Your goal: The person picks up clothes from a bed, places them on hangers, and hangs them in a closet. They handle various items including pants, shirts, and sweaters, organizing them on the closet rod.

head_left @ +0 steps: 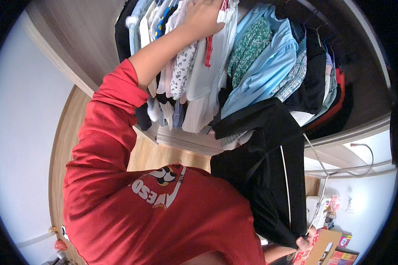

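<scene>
left hand [203, 18] at white clothes [201, 84], grip unclear, right hand [305, 242] clamped on black garment [262, 152]

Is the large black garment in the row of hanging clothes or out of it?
The black garment is out: it shows in front of the hanging clothes, with the right hand gripping its lower end.

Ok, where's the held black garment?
Head view, right of centre: the black garment is held by the right hand, below the hanging light-blue garment.
</scene>
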Action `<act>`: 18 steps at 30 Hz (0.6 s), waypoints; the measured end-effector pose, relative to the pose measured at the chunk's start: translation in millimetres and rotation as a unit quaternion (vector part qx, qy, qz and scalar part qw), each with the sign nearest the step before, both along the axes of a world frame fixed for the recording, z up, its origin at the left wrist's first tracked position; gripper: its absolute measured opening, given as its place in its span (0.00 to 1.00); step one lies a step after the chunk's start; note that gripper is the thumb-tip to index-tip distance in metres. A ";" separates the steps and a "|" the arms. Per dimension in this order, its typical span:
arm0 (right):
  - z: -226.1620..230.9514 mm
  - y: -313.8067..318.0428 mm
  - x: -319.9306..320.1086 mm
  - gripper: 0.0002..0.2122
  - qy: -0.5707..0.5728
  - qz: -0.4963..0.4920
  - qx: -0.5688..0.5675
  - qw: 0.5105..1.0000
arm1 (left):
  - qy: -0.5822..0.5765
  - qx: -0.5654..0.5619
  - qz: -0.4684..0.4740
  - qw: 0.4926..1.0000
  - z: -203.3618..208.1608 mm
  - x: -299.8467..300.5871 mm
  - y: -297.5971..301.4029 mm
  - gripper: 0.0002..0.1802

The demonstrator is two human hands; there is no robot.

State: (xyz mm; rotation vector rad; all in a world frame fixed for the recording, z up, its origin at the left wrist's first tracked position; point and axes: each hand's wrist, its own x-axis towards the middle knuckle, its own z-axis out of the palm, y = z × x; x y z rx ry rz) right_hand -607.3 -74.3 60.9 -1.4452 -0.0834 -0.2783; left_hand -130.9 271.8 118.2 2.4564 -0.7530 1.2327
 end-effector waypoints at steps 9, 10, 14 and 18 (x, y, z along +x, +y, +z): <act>24.1 2.1 -18.9 0.13 -0.046 0.135 -0.140 0.980 | 0.138 -0.068 0.054 0.987 3.4 31.7 8.7 0.29; 24.1 5.2 -19.4 0.13 -0.043 0.138 -0.142 0.979 | 0.176 -0.044 0.011 0.983 1.8 43.1 6.9 0.25; 24.2 -1.6 -2.3 0.12 -0.052 0.206 -0.150 0.966 | 0.159 0.007 -0.134 0.978 -18.7 94.7 -1.5 0.16; 23.1 3.4 -0.3 0.11 -0.033 0.212 -0.149 0.965 | 0.460 -0.277 -0.239 0.809 0.1 43.6 -39.2 0.08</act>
